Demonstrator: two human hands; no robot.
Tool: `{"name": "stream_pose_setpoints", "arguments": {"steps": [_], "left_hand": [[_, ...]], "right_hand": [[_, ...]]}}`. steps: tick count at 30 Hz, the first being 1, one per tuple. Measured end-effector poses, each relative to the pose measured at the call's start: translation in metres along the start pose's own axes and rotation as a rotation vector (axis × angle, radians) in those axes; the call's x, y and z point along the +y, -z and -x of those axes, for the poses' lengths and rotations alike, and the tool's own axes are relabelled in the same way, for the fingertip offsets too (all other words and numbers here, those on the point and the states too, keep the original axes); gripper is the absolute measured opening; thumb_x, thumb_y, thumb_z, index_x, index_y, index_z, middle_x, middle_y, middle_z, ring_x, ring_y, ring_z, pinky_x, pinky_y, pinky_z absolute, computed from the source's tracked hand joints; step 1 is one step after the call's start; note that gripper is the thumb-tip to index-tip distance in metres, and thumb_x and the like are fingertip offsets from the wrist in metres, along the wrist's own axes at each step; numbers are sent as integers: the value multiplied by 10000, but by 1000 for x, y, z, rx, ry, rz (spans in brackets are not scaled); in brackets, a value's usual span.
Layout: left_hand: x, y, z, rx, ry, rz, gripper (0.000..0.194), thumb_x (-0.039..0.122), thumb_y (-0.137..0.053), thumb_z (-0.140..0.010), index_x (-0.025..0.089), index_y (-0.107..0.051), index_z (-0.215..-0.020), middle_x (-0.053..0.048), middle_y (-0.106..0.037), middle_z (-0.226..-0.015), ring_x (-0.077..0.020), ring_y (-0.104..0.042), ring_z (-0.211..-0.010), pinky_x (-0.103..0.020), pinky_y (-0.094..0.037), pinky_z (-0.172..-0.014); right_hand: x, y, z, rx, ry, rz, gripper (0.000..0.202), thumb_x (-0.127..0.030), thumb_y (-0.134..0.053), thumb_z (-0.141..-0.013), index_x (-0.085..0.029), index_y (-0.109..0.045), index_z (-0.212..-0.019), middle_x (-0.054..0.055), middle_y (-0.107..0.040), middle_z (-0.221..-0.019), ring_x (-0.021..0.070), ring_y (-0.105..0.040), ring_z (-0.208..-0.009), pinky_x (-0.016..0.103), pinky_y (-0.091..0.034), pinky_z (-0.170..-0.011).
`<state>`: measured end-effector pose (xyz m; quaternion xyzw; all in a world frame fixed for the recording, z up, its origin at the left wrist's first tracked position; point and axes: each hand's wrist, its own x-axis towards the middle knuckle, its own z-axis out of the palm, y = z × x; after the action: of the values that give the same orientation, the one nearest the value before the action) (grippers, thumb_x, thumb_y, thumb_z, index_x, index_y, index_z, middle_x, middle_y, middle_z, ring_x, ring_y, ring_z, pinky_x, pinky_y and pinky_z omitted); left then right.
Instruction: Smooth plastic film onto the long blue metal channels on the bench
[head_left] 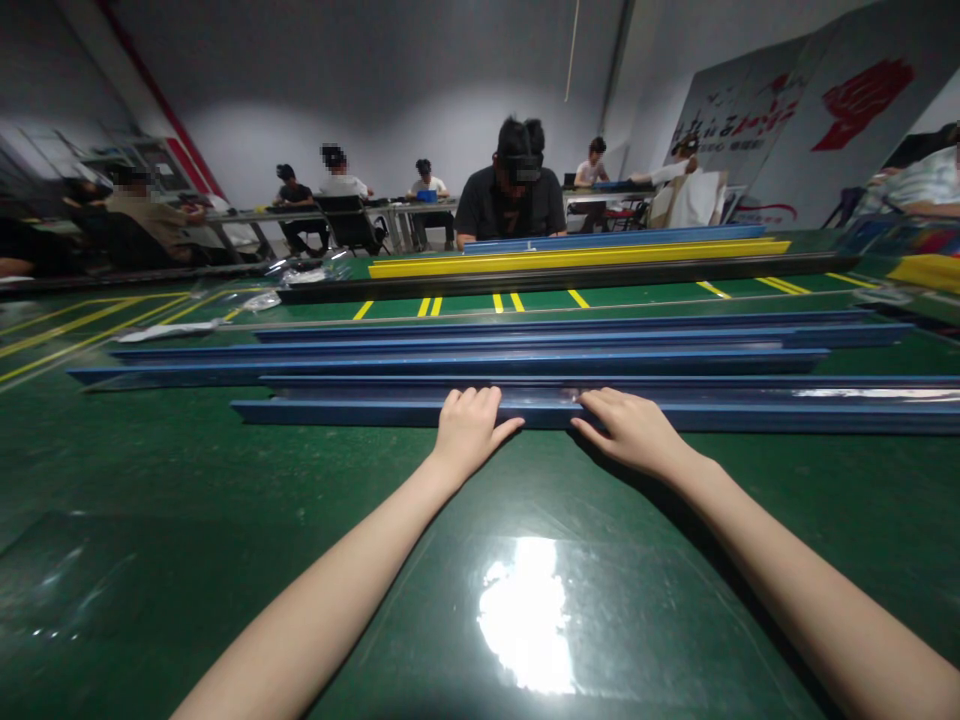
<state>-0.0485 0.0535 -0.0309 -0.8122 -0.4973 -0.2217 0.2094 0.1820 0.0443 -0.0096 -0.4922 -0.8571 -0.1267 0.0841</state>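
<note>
A long blue channel-shaped rail (360, 413) lies crosswise on the green table, its right end running out of view. My left hand (470, 425) grips the near wall of this rail left of the middle, fingers over the top and thumb along the front. To the right, my right hand (628, 427) holds the same wall in the same way, with a short gap between the hands. Something shiny and transparent lies inside the rail's channel. Just behind it are more blue rails (225, 372), lying roughly parallel.
Beyond the blue rails lie a black rail (450, 285) and a yellow rail (570, 258). A person in dark clothes (512, 190) sits across the green table (187, 560). Clear plastic wrapping (262, 300) lies at the far left. Other people sit at tables behind.
</note>
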Motion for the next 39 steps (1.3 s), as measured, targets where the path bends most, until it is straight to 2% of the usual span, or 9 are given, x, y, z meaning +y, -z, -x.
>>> {"name": "stream_pose_setpoints", "arguments": {"steps": [39], "left_hand": [[1,2,0,-34,6,11,394,536,-428,-819,163,-551,-836,-64,-623,-778,-208,-537,-746,-319,-313,-670]], "right_hand": [[-1,3,-1,-36,-15,-6,321,-371,-334,-872,-168,-540,-1012,106,-627,-999,196,-566,-889,271,-391,-706]]}}
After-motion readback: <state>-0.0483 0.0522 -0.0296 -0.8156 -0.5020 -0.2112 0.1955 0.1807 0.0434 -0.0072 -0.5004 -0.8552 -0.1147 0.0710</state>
